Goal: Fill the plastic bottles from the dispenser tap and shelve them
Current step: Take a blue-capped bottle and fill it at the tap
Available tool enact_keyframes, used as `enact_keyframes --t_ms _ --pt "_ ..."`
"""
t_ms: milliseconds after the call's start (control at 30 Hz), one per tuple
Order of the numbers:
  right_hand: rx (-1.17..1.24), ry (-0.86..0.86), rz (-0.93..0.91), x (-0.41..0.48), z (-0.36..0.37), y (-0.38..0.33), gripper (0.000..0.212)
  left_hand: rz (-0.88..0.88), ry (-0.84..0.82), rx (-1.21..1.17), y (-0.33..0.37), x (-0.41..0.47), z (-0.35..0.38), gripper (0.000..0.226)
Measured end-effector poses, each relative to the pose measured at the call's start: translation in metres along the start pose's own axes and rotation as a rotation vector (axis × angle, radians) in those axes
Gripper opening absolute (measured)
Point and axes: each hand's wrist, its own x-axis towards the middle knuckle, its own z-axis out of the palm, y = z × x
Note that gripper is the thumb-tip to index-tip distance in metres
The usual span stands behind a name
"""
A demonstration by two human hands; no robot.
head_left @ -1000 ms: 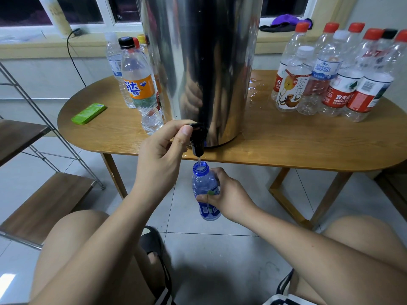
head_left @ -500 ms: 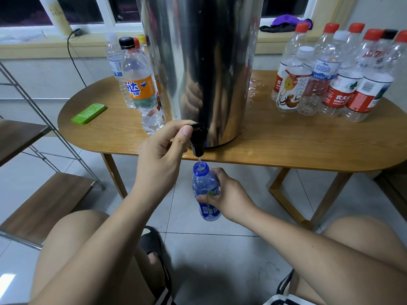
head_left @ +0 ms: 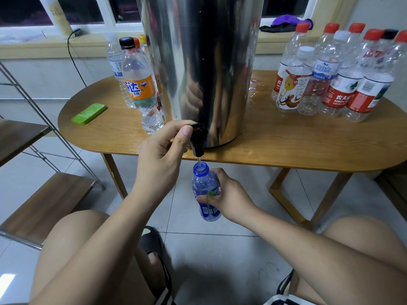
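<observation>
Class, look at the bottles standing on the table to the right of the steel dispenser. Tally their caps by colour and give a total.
Red caps: 5
White caps: 2
Black caps: 1
Total: 8

My left hand (head_left: 158, 159) curls round the tap (head_left: 198, 139), thumb against its top. Just below the tap, my right hand (head_left: 229, 194) grips the blue bottle (head_left: 203, 183). Both forearms are stretched forward.

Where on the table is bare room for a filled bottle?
Bare wood: the front strip of the table right of the dispenser, before the right bottle cluster; a smaller patch between the green case and the Fanta bottle. Both bottle groups are crowded.
</observation>
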Motion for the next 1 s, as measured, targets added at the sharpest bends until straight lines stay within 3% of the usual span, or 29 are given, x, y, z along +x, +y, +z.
enact_keyframes --t_ms 1000 --pt "-0.002 -0.013 0.026 -0.0017 -0.0009 -0.0038 0.075 0.001 -0.007 -0.007 0.0003 0.0004 -0.0006 0.024"
